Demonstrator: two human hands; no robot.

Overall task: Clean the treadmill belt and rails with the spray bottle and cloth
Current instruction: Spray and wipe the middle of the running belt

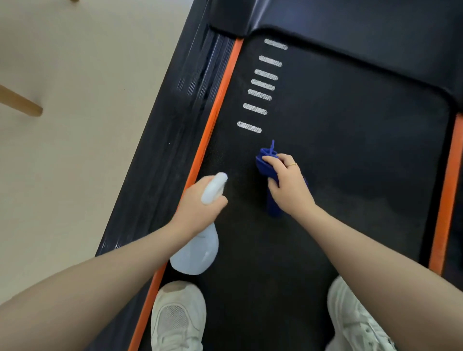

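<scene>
Floor (82, 155) is seen left of the machine: pale beige, smooth, matte, no pattern or seams visible. It is lit evenly by soft diffuse light; no hard shadows are cast. A light wooden leg (21, 101) is seen at the left edge, angled, with its rounded end over the floor. A second wooden bit (74, 1) is clipped at the top edge. Walls and windows are out of view.
</scene>
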